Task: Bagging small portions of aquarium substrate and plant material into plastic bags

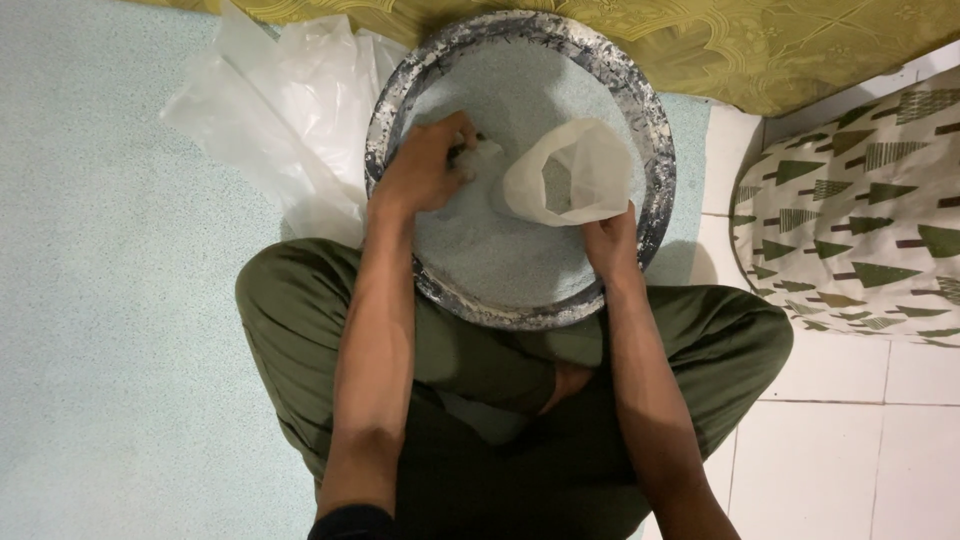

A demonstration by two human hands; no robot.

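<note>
A wide round basin (652,120) with a worn, speckled grey rim sits on the floor in front of my crossed legs. It is filled with fine pale blue-grey granules (520,90). My left hand (425,165) is curled over the granules at the basin's left side, closed around a small pale object I cannot make out. My right hand (610,245) pinches the lower edge of a small white plastic bag (570,170), which stands open over the granules with some granules inside.
Crumpled clear plastic sheets (285,110) lie left of the basin. A yellow-green patterned cloth (760,45) hangs behind it. A white cushion with green tree shapes (860,210) rests at right on white tiles (830,460). A pale blue mat (110,300) covers the left.
</note>
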